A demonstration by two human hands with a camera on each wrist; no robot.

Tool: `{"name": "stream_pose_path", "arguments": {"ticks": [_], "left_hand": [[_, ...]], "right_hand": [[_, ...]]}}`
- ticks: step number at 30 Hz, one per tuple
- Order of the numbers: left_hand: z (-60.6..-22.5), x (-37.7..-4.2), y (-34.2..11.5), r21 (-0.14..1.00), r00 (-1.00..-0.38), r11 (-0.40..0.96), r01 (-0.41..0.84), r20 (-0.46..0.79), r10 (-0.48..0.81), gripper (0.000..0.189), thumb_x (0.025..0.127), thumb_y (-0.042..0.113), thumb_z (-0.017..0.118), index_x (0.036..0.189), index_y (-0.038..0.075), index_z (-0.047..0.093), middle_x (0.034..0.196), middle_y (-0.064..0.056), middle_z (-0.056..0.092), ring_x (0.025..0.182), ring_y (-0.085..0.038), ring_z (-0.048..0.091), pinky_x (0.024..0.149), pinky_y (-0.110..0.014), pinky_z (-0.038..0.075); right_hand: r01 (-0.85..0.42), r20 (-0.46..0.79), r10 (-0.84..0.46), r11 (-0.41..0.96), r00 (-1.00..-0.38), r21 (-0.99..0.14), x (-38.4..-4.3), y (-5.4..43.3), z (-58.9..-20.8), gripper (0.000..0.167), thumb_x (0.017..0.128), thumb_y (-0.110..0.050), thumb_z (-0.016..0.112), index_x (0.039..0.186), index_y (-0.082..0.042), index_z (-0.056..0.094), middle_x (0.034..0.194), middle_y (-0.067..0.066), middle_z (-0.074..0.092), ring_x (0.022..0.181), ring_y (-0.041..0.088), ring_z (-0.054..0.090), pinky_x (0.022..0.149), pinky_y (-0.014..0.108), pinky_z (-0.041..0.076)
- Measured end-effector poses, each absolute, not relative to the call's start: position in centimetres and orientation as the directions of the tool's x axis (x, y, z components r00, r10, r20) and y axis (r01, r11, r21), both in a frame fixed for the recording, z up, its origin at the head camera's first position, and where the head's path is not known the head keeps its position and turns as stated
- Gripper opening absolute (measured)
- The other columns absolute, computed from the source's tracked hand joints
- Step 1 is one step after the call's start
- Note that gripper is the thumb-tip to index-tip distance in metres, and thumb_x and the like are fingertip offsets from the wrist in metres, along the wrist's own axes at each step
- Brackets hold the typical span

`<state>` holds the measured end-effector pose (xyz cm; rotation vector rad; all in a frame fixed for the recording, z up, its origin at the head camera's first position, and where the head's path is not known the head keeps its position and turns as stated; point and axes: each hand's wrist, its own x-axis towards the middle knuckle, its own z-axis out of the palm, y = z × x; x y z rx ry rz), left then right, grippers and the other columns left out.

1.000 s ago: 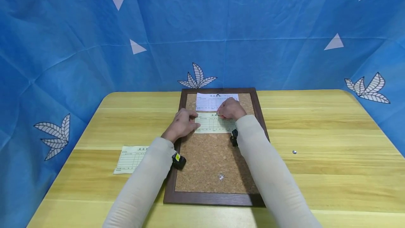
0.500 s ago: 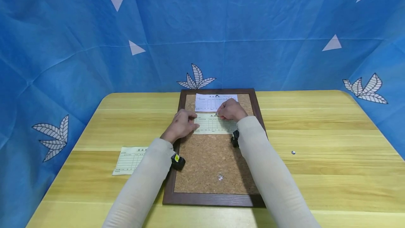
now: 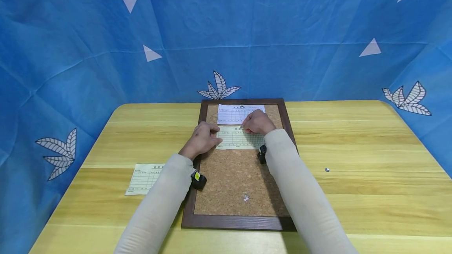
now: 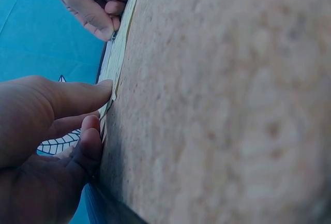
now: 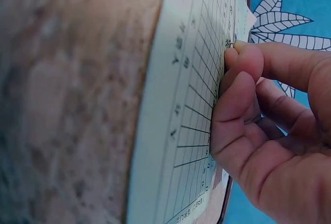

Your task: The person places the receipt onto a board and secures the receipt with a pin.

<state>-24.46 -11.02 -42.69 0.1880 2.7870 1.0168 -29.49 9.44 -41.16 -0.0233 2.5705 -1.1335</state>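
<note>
A pale green printed form slip (image 3: 229, 138) lies on the framed corkboard (image 3: 226, 179). My right hand (image 3: 259, 122) pinches a small silver thumbtack (image 4: 113, 36) between thumb and index finger at the middle of the slip's top edge. In the right wrist view that hand's other fingers curl against the slip's printed grid. At the slip's left edge rests my left hand (image 3: 204, 137), thumb and fingertips spread and touching the paper. Above the green slip, a whitish-pink form slip (image 3: 229, 115) carries a tack (image 3: 241, 107) at its top centre.
Another green slip (image 3: 143, 177) lies on the wooden table (image 3: 370, 207) left of the board, partly covered by my left sleeve. A loose silver thumbtack (image 3: 327, 169) sits to the board's right. Several shiny tacks (image 3: 246, 197) cluster low on the cork. Behind the table hangs blue cloth (image 3: 300, 50).
</note>
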Motion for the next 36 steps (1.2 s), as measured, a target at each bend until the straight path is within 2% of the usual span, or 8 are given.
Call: {"name": "stream_pose_path", "arguments": {"ticks": [15, 36], "left_hand": [[-42.71, -24.55, -11.13, 0.655, -0.976, 0.753, 0.066, -0.115, 0.186, 0.042, 0.095, 0.012, 0.069, 0.135, 0.001, 0.06, 0.113, -0.011, 0.052, 0.095, -0.023, 0.047, 0.077, -0.037, 0.043], [-42.71, -24.6, -11.09, 0.641, -0.977, 0.764, 0.068, -0.114, 0.182, 0.043, 0.095, 0.011, 0.069, 0.135, 0.0, 0.06, 0.117, -0.012, 0.052, 0.096, -0.023, 0.048, 0.08, -0.037, 0.045]], "right_hand": [[0.114, -0.287, -0.144, 0.685, -0.947, -0.72, -29.52, 9.49, -40.97, 0.012, 0.089, 0.0, 0.06, 0.091, 0.001, 0.072, 0.063, 0.001, 0.06, 0.064, 0.014, 0.054, 0.059, 0.024, 0.045], [0.139, -0.298, -0.114, 0.693, -0.948, -0.707, -29.67, 9.38, -41.27, 0.011, 0.089, -0.001, 0.062, 0.089, -0.001, 0.072, 0.064, 0.002, 0.061, 0.063, 0.014, 0.054, 0.058, 0.025, 0.045]]}}
